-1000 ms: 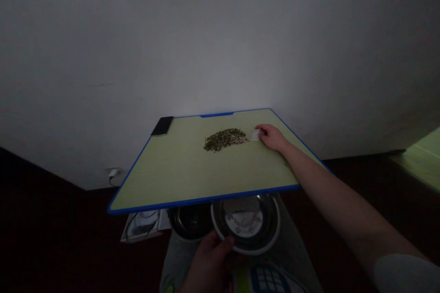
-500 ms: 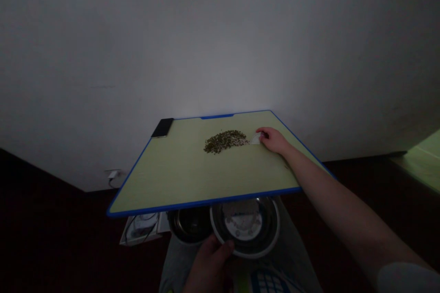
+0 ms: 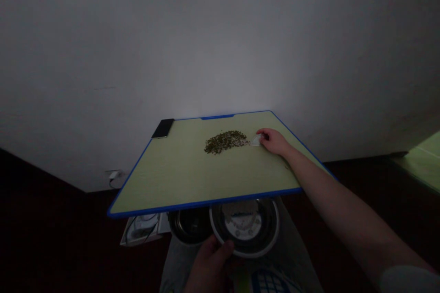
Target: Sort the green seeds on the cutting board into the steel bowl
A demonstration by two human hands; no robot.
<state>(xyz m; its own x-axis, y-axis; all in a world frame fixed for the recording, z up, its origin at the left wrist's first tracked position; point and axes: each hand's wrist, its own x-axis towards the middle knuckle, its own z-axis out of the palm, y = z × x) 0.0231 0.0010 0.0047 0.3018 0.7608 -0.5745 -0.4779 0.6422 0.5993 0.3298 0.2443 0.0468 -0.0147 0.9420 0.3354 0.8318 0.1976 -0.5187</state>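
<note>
My right hand is closed on a small pale see-through piece with a curved edge, which looks like a protractor. It rests on the tabletop just right of a loose heap of small green-brown grains, with a few paler bits at the heap's right end. Below the table's front edge, my left hand grips the near rim of a metal bowl, thumb on top. Something greyish lies in the bowl's far part, beside a pale round bottom. A second, darker metal bowl stands left of it, partly under the table.
The pale table has a blue rim and stands against a grey wall. A black phone lies at its far left corner. Lower left are a white box with cables and a plugged-in charger.
My right hand and the clear piece have shifted very slightly, the piece turning a little beside the grains. My left hand stays on the bowl's rim.
</note>
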